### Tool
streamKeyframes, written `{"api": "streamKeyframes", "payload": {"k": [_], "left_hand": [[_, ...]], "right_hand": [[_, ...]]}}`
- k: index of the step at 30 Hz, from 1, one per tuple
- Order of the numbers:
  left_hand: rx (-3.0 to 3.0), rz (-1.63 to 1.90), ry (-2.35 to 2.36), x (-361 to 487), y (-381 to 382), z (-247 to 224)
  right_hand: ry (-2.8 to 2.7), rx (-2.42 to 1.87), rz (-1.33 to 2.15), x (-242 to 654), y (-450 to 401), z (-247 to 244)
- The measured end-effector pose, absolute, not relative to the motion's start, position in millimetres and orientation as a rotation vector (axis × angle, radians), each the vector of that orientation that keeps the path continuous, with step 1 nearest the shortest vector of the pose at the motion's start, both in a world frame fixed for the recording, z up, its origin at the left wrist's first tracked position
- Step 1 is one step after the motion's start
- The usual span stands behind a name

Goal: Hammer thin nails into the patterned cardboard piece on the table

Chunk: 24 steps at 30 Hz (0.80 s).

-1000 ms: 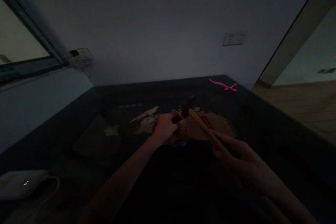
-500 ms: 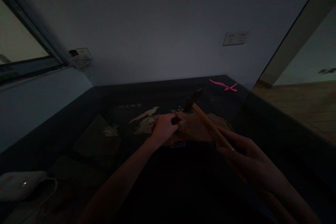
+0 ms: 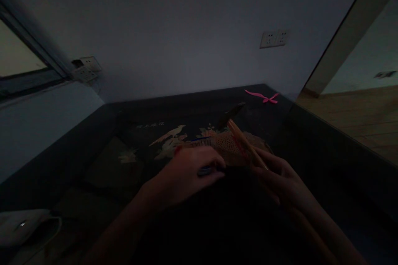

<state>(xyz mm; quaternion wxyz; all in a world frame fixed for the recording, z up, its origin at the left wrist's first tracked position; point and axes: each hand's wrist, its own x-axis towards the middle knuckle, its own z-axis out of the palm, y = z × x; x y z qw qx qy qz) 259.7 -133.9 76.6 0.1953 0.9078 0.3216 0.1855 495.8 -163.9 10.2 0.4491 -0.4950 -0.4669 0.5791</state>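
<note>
The hammer has a dark head and a wooden handle; my right hand is wrapped round the handle. Its head hangs over a brown piece dotted with many small dark holes, lying on the dark table. In front of the left part of that piece, my left hand is closed, thumb and fingers together. Something small and dark shows between them, too dim to make out. A blue strip and some red show along the brown piece.
A pink ribbon lies at the table's back right corner. Gold bird and flower decoration is on the tabletop. At the lower left sits a white device with a cable. Sockets are on the wall behind.
My left hand has come nearer and lower, off the brown piece, uncovering its left part. The hammer stays in my right hand, almost where it was. The view has shifted slightly.
</note>
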Motion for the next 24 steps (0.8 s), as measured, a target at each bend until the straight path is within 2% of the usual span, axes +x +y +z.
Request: {"api": "streamKeyframes", "payload": {"k": [3,10,13,17,24], "left_hand": [[2.613,0.002,0.708,270,-158,65],[2.643,-0.713,1.083,304,-165,6],[2.59,-0.773,1.128,311,-163,-3],[2.628,-0.687,1.163,313,-165,-10],[2.676,-0.694,1.049,311,-162,0]], "right_hand": [[-1.151,-1.215,1.428,496,-165,11],[-1.182,-1.18,1.454,498,-164,6],[-1.211,-1.159,1.464,498,-163,7],[-1.226,-1.166,1.442,498,-164,7],[-1.214,-1.212,1.423,500,-163,4]]}}
